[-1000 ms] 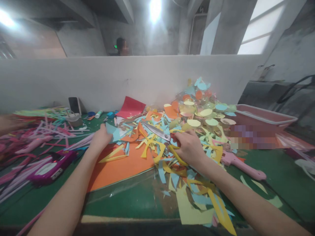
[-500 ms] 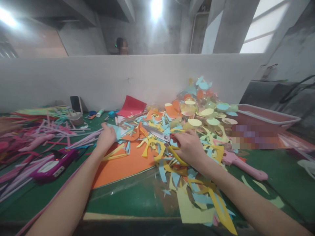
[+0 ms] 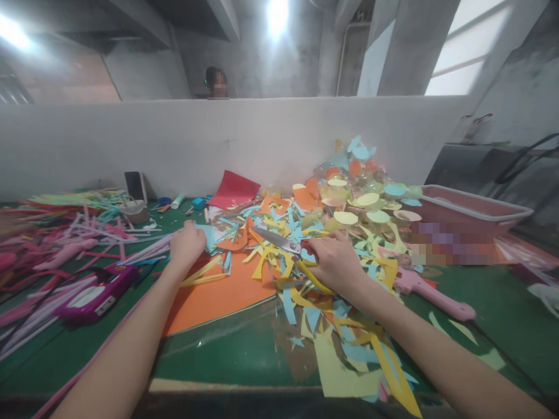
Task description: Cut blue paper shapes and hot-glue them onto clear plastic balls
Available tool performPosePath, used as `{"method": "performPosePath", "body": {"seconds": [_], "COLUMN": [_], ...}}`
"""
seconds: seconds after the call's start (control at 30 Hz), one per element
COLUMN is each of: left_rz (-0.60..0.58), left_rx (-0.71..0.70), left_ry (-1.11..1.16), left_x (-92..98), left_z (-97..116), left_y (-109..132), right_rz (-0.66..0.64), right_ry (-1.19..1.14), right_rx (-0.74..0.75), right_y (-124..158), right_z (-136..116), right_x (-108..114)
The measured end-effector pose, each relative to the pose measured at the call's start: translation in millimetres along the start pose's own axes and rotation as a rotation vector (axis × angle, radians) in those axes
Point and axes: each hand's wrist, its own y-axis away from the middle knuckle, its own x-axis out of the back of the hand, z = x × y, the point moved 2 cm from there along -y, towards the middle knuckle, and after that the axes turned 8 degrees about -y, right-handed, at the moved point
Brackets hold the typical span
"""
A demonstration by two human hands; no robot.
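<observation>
My right hand [image 3: 334, 262] is closed round the yellow and red handles of a pair of scissors [image 3: 277, 240], whose blades point left over a heap of cut paper scraps [image 3: 279, 224]. On the left, my left hand [image 3: 187, 247] has its fingers pressed on a light blue piece of paper [image 3: 209, 237]. Beneath the scraps lies an orange sheet [image 3: 218, 291] on the green table. A pale yellow sheet [image 3: 343, 361] lies near the table's front edge.
Pink and purple strips and a purple device [image 3: 98, 294] lie at the left, with a phone [image 3: 135, 186] behind. Round paper pieces pile up at the back right near a pink bin [image 3: 476, 212]. A pink glue gun [image 3: 437, 297] lies right. A person's head shows beyond the partition.
My left hand has shifted slightly, its fingers drawn in on the blue paper. The right hand and scissors have hardly moved.
</observation>
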Motion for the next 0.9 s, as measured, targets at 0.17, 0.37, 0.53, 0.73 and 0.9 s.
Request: {"method": "performPosePath", "body": {"seconds": [0.17,0.37,0.53,0.73,0.9], "left_rz": [-0.102,-0.126,0.103,0.467,0.521], "left_rx": [0.05,0.038,-0.053,-0.18,-0.385], "left_ry": [0.137,0.126,-0.081,0.035,0.277], "left_x": [-2.2,-5.4,-6.4,45.6,94.4], "left_z": [-4.7,-7.1,-4.9,22.0,30.8], "left_y": [-4.0,-5.0,-4.0,13.9,85.0], "right_rz": [-0.012,-0.048,-0.055,-0.103,-0.188], "right_ry": [-0.005,-0.011,-0.003,0.049,0.052], "right_rx": [0.009,0.009,0.028,-0.044,-0.125], "right_y": [-0.2,0.4,0.5,0.5,0.8], "right_z": [-0.4,0.5,-0.3,1.1,4.7], "right_x": [0.6,-0.5,-0.4,-2.9,-7.8]}}
